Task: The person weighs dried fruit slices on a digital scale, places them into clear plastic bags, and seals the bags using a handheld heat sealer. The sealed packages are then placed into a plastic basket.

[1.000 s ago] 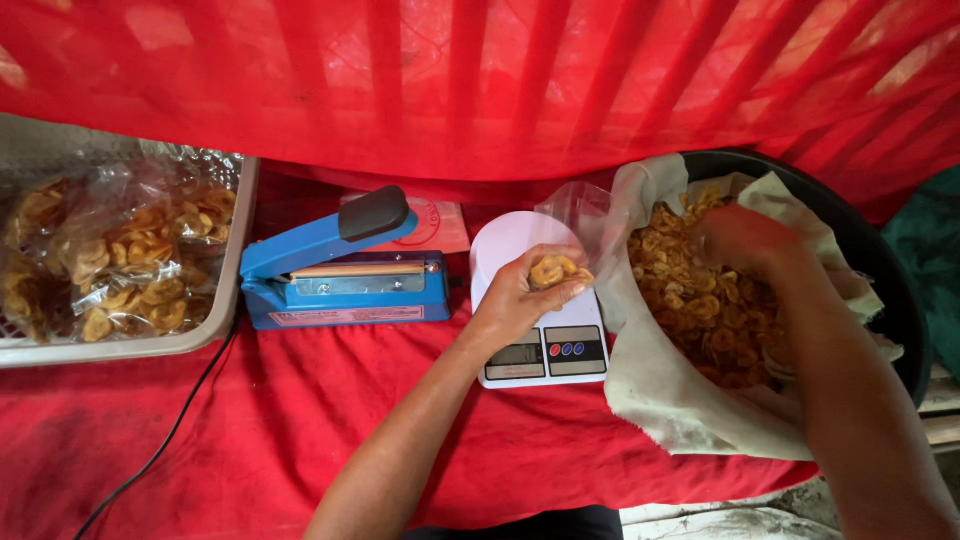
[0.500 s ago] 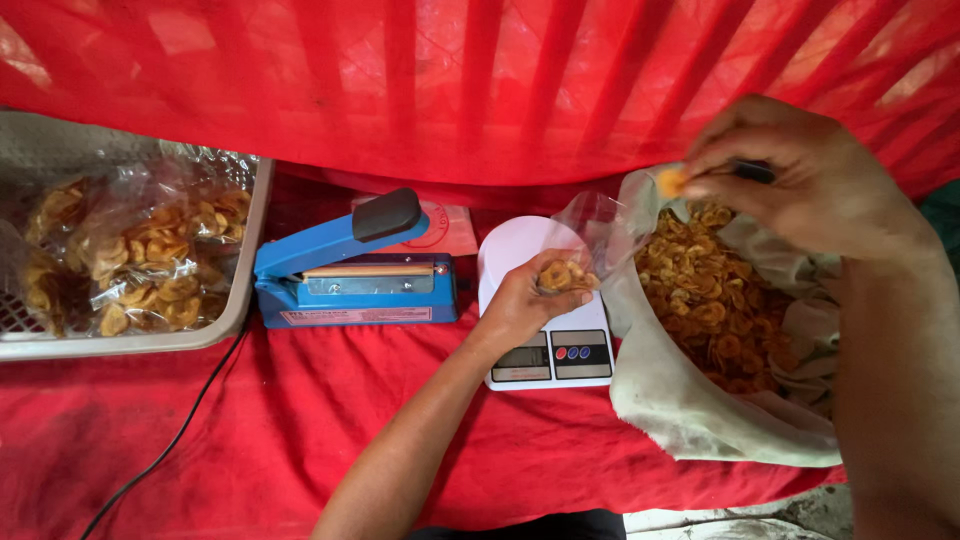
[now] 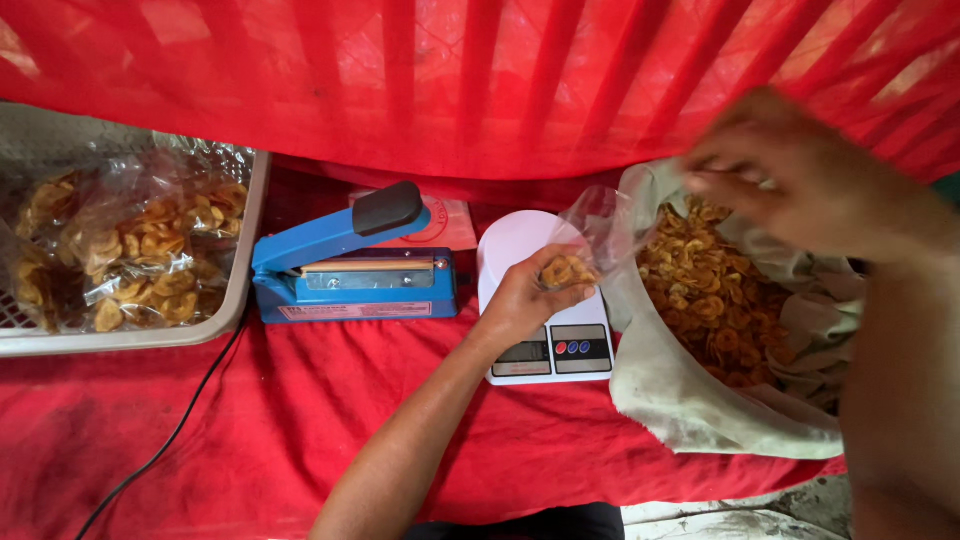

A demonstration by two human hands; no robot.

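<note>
1. Two hands work one clear bag; the left hand is pinched shut around its bottom, where a few fried chips sit, holding it over the white scale; the right hand is blurred above the bag's mouth, so I cannot tell its grip.
2. The mouth looks slack; chips dropped off-centre would likely spill onto the scale or the red cloth.
3. Right of the grip the chip sack presses close; left, the blue sealer is near; toward the body, open cloth.
</note>
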